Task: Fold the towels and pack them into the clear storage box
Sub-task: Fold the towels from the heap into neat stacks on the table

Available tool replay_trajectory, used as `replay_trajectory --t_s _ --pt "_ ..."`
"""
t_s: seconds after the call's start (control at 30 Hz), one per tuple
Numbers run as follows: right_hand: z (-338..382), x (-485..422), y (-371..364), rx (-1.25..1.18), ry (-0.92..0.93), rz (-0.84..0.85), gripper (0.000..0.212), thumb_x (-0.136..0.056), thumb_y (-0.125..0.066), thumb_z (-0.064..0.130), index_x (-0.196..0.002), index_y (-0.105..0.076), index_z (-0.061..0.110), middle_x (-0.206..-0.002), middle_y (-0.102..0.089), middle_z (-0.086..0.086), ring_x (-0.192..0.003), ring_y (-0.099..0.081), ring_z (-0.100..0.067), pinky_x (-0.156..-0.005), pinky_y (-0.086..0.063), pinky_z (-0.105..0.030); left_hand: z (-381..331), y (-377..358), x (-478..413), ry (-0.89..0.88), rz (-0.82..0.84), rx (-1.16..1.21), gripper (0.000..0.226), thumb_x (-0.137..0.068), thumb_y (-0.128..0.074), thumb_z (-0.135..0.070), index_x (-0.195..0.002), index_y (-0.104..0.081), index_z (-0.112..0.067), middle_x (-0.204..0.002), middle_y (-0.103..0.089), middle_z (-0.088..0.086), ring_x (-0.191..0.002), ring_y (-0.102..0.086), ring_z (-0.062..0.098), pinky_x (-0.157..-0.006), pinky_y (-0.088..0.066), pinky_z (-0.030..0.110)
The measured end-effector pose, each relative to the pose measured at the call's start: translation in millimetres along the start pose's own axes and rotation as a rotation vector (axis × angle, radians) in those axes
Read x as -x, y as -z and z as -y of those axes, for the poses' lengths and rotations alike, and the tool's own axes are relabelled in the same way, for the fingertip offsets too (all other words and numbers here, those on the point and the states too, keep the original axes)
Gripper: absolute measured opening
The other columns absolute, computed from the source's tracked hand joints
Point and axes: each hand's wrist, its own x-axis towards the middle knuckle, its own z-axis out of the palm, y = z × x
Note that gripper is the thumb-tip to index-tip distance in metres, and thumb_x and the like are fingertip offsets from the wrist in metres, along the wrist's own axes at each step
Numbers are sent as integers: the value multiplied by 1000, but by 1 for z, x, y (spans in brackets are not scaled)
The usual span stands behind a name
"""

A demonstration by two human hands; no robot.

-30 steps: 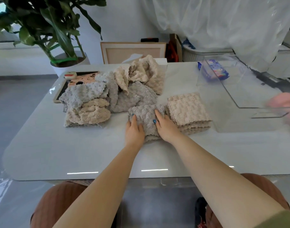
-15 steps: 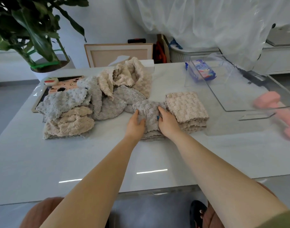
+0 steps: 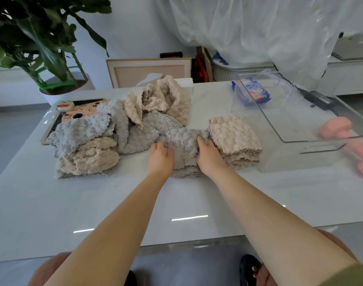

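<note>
Folded grey fluffy towel [image 3: 183, 149] sits just left of the folded beige towel stack [image 3: 234, 139], unmoved over the last second. Left hand [image 3: 161, 156] and right hand [image 3: 209, 156] still press its sides, palms flat, so the fold looks finished; the clear plastic storage box [image 3: 300, 112] to the stack's right holds no towels.

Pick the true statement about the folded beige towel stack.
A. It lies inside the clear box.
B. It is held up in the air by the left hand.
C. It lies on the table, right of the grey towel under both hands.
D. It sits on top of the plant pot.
C: the beige stack rests on the table beside the grey towel, which the left hand and right hand press; the clear box holds no towel.
</note>
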Motion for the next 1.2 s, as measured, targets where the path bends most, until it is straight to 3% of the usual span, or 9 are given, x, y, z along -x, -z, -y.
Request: replay_trajectory --t_s 0.1,0.2,0.3,0.4,0.53,0.77,0.93,1.1,1.2 --pt "6 7 6 47 16 -58 56 -93 -44 6 -147 -29 15 -143 -32 -19 -120 -47 -37 -91 -43 -40 15 19 -7 -66 -114 -546 39 -93 -40 -11 -131 -48 -8 -149 -29 14 -138 -26 31 -113 -21 46" --pt "14 14 9 110 47 -162 39 -88 -48 5 -127 -48 11 -127 -40 -14 -100 -53 -33 -70 -45 -36 31 36 -16 3 49 -929 45 -90 -41 -14 -134 -51 -12 -159 -9 9 -148 0 27 -117 2 53" --pt "21 22 11 170 42 -220 34 -85 -53 7 -119 -55 11 -131 -36 -13 -109 -45 -31 -72 -46 -37 46 53 -24 14 88 -1114 45 -93 -35 -15 -135 -51 -14 -157 -16 11 -147 0 29 -115 8 56" --pt "23 30 10 256 18 -321 33 -82 -59 13 -115 -59 14 -132 -35 -10 -116 -38 -30 -90 -41 -39 45 68 -31 -123 -41 -983 38 -90 -40 -8 -122 -60 -10 -133 -47 11 -136 -28 30 -118 2 54" --pt "28 34 7 266 -67 -379 27 -80 -61 16 -107 -59 13 -132 -35 -11 -115 -38 -30 -97 -35 -40 24 74 -29 -348 -101 -515 32 -90 -46 -3 -115 -65 -7 -115 -55 10 -113 -45 33 -106 -29 43" --pt "58 53 -7 185 146 -290 82 -85 -65 30 -150 -16 27 -141 -25 -11 -126 -30 -31 -96 -31 -44 21 73 30 -545 -36 -225 24 -86 -58 -6 -109 -57 -12 -109 -53 1 -82 -53 21 -67 -43 33" --pt "64 60 -9 10 241 -197 60 -82 -67 19 -136 -43 31 -147 -21 -6 -136 -22 -30 -109 -25 -49 41 87 76 -397 108 -99 51 -83 -64 -6 -127 -43 -20 -117 -53 -7 -111 -55 19 -79 -41 27" --pt "70 73 -8 -109 317 59 80 -77 -60 0 -143 -34 36 -150 -18 0 -136 -27 -29 -110 -31 -50 61 88 103 -266 257 -6 64 -82 -51 5 -132 -37 -32 -106 -63 -1 -107 -61 18 -76 -43 20" --pt "70 81 -6 79 336 204 40 -81 -57 2 -110 -64 30 -149 -31 1 -139 -22 -24 -112 -19 -48 62 89 109 -258 252 19 64 -80 -52 5 -129 -38 -34 -99 -59 -3 -101 -61 19 -79 -50 29"
